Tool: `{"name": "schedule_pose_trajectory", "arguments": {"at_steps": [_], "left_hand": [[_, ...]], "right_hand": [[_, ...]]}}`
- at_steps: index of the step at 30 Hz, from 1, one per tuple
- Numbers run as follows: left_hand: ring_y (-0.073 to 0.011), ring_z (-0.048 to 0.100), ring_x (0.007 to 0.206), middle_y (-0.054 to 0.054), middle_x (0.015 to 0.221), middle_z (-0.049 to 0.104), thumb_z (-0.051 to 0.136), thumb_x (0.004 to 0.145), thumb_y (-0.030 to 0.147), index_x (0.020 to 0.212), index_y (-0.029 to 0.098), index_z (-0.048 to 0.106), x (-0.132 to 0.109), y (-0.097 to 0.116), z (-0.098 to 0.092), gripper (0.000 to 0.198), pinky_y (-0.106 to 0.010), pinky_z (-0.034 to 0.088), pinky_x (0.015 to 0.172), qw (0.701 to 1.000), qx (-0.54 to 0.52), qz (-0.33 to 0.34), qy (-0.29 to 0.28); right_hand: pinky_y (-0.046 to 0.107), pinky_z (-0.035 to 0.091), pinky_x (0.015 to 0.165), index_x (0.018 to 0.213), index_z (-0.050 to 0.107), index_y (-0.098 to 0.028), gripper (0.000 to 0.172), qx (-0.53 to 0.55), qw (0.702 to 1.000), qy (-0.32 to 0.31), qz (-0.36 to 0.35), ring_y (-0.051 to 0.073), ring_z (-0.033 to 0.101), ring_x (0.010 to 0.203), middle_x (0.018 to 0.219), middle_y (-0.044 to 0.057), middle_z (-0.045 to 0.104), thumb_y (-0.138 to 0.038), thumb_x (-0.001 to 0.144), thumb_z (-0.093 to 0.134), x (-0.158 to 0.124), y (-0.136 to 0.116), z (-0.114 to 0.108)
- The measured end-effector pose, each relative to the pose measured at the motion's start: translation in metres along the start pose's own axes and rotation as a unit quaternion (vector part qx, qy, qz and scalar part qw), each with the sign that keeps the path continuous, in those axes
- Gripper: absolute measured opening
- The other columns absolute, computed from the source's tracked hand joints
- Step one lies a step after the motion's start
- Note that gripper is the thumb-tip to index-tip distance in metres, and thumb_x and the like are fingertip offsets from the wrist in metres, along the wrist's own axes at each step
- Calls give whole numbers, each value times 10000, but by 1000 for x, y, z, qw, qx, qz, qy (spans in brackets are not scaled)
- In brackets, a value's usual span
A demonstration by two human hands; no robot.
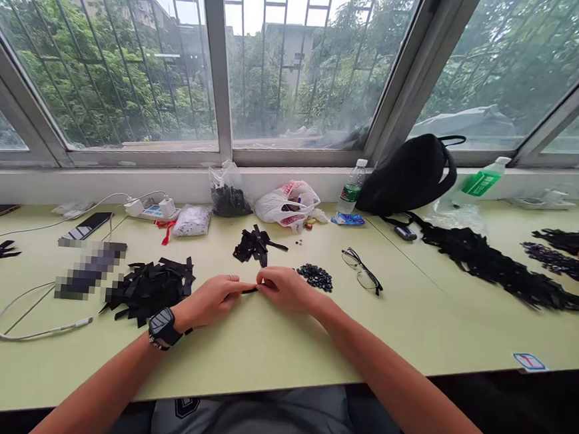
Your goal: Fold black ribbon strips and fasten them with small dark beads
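I am remotely observing the left hand (217, 299) and right hand (286, 289) meeting over the counter (268, 356), fingertips pinching a thin black strip (249, 291). A strip pile (151, 290) is lying left of them, small black pieces (315, 277) to the right, a smaller strip heap (253, 246) ahead, a red-printed white bag (273, 206) beyond.

held strip (249, 291): black | strip pile (150, 291): black | small pieces (315, 278): black | tabletop (278, 356): pale yellow-green | ribbon (166, 235): red

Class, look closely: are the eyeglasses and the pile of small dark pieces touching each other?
Apart: the head view plainly shows pale green tabletop between the eyeglasses and the pile of small dark pieces.
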State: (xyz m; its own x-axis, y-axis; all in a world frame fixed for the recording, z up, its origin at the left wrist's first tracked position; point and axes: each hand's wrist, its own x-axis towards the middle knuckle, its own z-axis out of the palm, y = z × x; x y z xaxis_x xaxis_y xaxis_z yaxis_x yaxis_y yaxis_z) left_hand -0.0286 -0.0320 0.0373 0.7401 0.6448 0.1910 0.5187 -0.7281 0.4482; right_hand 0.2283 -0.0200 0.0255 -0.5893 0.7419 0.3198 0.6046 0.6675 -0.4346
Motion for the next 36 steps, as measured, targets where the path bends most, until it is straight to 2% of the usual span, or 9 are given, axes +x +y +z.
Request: {"name": "schedule_pose_trajectory", "arguments": {"at_steps": [13, 20, 27, 31, 36], "left_hand": [[-187, 610, 849, -32, 916, 651, 407, 979, 44, 1438, 321, 648, 1, -2, 3, 587, -258, 430, 755, 1000, -7, 4, 11], [-187, 610, 829, -38, 908, 666, 413, 980, 59, 1411, 305, 672, 1, -1, 3, 560, -255, 435, 745, 1000, -6, 9, 17], [-181, 602, 800, -22, 873, 672, 458, 947, 46, 1394, 316, 686, 3, -2, 7, 570, -256, 413, 728, 1000, -10, 6, 21], [-165, 564, 732, 1, 783, 625, 508, 978, 102, 1371, 322, 704, 2, -3, 8, 491, -250, 406, 694, 999, -17, 0, 35], [-157, 550, 726, 6, 826, 575, 643, 979, 245, 1492, 302, 593, 1, -5, 11, 518, -246, 432, 670, 996, -17, -14, 81]], "right_hand": [[232, 294, 620, 869, 654, -202, 86, 1, 1000, 2, 5, 119, 463, 653, 729, -25, 587, -126, 901, 630, 0, -2, 1], [230, 282, 601, 793, 594, -194, 120, 17, 1000, -3, 22, 111, 451, 639, 717, -33, 576, -121, 883, 620, -1, -1, 1], [229, 312, 621, 854, 634, -200, 98, 27, 999, -10, 30, 118, 478, 655, 737, -27, 596, -105, 866, 615, -1, 5, 2], [228, 352, 651, 874, 644, -201, 144, 40, 999, 3, 26, 123, 512, 691, 790, -18, 621, -65, 856, 598, 0, 6, 1], [228, 380, 662, 884, 638, -203, 97, 58, 997, 26, 36, 107, 509, 673, 862, -22, 619, -106, 884, 643, 1, 5, 2]]}}
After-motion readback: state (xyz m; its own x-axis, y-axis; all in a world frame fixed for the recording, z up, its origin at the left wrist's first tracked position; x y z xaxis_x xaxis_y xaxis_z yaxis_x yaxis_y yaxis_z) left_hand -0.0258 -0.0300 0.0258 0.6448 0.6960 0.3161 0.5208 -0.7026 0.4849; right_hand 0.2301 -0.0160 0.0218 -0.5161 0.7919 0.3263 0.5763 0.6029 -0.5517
